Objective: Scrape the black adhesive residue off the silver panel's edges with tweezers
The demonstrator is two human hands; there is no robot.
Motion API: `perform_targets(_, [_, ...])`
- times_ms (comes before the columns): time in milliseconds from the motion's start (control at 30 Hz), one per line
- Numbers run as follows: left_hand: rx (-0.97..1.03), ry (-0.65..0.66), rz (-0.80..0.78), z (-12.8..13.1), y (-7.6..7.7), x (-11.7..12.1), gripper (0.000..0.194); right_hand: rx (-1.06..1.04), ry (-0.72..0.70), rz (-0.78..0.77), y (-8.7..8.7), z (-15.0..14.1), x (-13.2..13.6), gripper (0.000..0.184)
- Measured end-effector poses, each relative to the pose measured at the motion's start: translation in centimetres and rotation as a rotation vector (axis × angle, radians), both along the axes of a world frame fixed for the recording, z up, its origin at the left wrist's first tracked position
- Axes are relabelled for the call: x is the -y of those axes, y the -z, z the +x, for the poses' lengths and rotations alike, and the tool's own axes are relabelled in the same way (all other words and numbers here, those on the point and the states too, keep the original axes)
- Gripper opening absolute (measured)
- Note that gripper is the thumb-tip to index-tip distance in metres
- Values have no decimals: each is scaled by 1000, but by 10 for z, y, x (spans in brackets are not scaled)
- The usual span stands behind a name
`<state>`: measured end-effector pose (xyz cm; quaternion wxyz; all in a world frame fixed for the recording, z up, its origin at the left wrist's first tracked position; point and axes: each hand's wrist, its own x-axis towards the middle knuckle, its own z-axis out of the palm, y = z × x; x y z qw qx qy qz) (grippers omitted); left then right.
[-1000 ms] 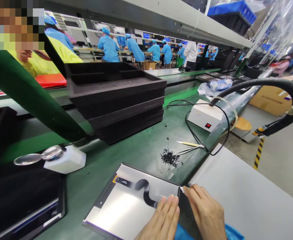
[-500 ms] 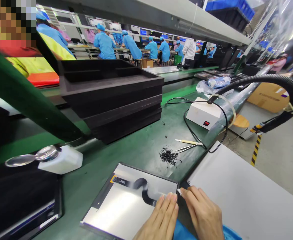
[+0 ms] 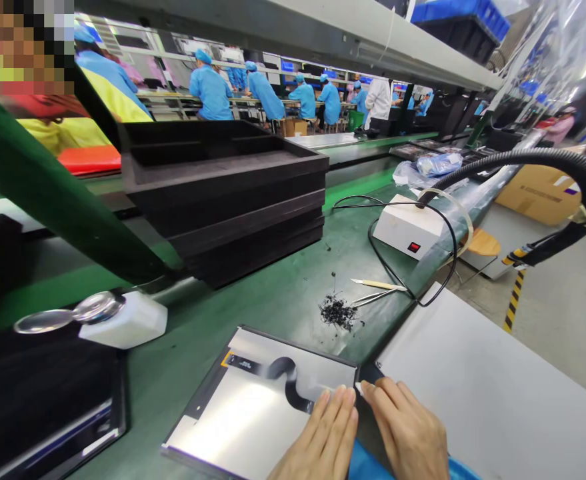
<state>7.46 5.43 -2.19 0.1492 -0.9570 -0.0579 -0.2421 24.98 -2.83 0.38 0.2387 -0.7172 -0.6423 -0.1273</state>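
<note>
A flat display panel (image 3: 233, 420) with a shiny silver back lies on the green bench in front of me. A black ribbon cable (image 3: 291, 385) curves across its back. My left hand (image 3: 323, 433) rests on the panel near its right edge, fingers stretched out and lying flat. Just off that edge, my right hand (image 3: 407, 427) pinches a small white piece (image 3: 359, 388) between thumb and forefinger. Most of the white piece is hidden by the fingertips, so I cannot tell its kind; its tip is at the panel's edge.
Beyond the panel lie black scraps (image 3: 339, 312), tweezers (image 3: 375, 298) and a cream-handled blade (image 3: 373, 283). A white box (image 3: 407, 227) with a black hose stands farther right. Stacked black trays (image 3: 233, 200), a white bottle (image 3: 130, 320) and another dark screen (image 3: 73, 400) are leftward. Co-workers sit behind.
The view has shifted very slightly. Both hands keep practically the same place and pose at the panel.
</note>
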Motion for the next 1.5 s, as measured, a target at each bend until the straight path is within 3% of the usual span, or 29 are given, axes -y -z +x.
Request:
perform_targets(300, [41,11,-13,-1,7,-2,39,-17,12,14,4,-2,-1,42])
perform_targets(1500, [-14,17,16,0,-7,-6,37,-136,70,112,3,-7,-7,41])
